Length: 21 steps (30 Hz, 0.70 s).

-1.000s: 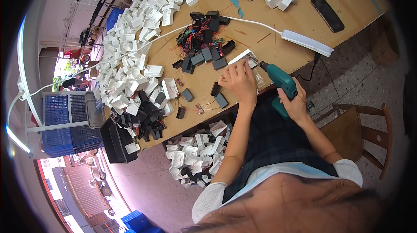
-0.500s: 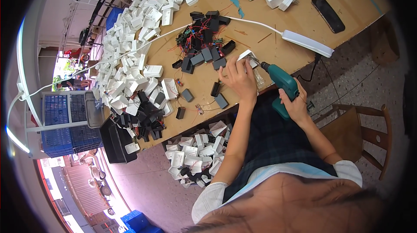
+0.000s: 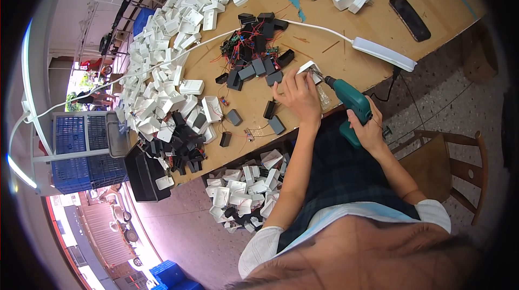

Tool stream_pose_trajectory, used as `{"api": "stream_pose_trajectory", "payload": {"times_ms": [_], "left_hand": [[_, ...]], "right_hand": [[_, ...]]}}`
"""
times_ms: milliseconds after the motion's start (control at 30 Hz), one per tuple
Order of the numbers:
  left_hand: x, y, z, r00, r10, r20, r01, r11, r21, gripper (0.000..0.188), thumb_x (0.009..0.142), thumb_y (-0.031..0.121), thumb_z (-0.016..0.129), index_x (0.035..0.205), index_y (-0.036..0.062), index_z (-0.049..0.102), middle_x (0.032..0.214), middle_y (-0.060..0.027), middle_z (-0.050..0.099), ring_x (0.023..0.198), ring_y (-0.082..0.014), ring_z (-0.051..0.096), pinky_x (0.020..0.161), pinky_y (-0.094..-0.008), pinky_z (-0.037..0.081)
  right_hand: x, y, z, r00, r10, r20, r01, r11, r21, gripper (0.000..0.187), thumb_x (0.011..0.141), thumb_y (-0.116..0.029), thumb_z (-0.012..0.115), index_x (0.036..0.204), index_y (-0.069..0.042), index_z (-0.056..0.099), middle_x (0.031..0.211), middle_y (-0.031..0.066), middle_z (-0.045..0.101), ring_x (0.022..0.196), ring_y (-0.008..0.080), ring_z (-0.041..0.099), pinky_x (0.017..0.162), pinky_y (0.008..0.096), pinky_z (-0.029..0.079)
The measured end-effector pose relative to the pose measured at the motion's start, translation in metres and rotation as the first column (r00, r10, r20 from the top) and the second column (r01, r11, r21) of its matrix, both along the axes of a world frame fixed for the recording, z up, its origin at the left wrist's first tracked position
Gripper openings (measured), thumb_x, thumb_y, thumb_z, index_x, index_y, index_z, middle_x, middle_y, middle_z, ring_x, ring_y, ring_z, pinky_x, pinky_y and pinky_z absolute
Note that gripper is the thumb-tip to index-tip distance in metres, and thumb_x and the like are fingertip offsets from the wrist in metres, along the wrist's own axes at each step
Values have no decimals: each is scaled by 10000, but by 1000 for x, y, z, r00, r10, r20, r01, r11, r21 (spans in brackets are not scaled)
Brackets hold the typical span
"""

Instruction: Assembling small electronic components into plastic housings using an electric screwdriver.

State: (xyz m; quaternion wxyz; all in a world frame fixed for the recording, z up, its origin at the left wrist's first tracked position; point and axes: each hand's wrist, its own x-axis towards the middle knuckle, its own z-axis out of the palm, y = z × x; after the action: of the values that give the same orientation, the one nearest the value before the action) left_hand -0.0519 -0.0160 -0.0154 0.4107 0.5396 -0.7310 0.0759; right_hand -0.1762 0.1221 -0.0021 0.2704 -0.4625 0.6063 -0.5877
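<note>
White shell (image 3: 309,68) is sitting at the near edge of the table (image 3: 373,30), just right of the black parts heap (image 3: 254,57). I'm pinning it with the left hand (image 3: 298,95), fingers curled down onto it and gripping its near side. The right hand (image 3: 370,127) is wrapped closed around the grip of the teal driver (image 3: 350,107), whose bit is touching the shell's top.

My read: the shell is a light, thin, stiff plastic moulding, smooth enough to skid under bit pressure, and it could crack if squeezed hard. Best hold is by the side walls, pressed flat to the table, fingers clear of the bit.

Relative to the shell:
- white power strip (image 3: 384,54) is lying to the right, its cable running left across the table
- black phone (image 3: 410,18) is sitting beyond that, face up
- white shells pile (image 3: 162,68) is spreading far left
- more white shells (image 3: 243,190) are lying on the floor below the table edge
- blue crates (image 3: 78,152) are standing far left

I can't make out any labels.
</note>
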Motion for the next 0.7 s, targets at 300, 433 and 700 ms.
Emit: {"api": "stream_pose_trajectory", "payload": {"times_ms": [300, 433, 700], "left_hand": [[1, -2, 0, 1000, -12, -6, 12, 1000, 6, 94, 865, 137, 752, 908, 91, 683, 1103, -24, 656, 1110, -205, 616, 1119, -512, 298], [1, -1, 1, 1000, -18, -9, 18, 1000, 0, 100, 867, 140, 752, 915, 89, 681, 1107, -25, 653, 1113, -209, 609, 1120, -513, 296], [2, -2, 0, 1000, -22, -14, 23, 1000, 8, 98, 873, 137, 745, 927, 92, 678, 1120, -27, 646, 1131, -215, 597, 1118, -507, 296]], "right_hand": [[-1, -3, -1, 998, 3, -64, -4, 1000, -24, 213, 935, -97, 704, 1067, 30, 596, 864, 98, 584, 699, 207, 583, 649, 315, 480], [-2, -2, -1, 993, -4, -116, -3, 998, -58, 200, 960, -103, 691, 1075, 28, 593, 796, 48, 580, 597, 108, 565, 550, 266, 466], [-2, -1, 1, 992, -9, -129, 2, 999, -54, 210, 958, -114, 700, 1074, 23, 592, 773, 43, 591, 591, 103, 570, 552, 263, 475]]}}
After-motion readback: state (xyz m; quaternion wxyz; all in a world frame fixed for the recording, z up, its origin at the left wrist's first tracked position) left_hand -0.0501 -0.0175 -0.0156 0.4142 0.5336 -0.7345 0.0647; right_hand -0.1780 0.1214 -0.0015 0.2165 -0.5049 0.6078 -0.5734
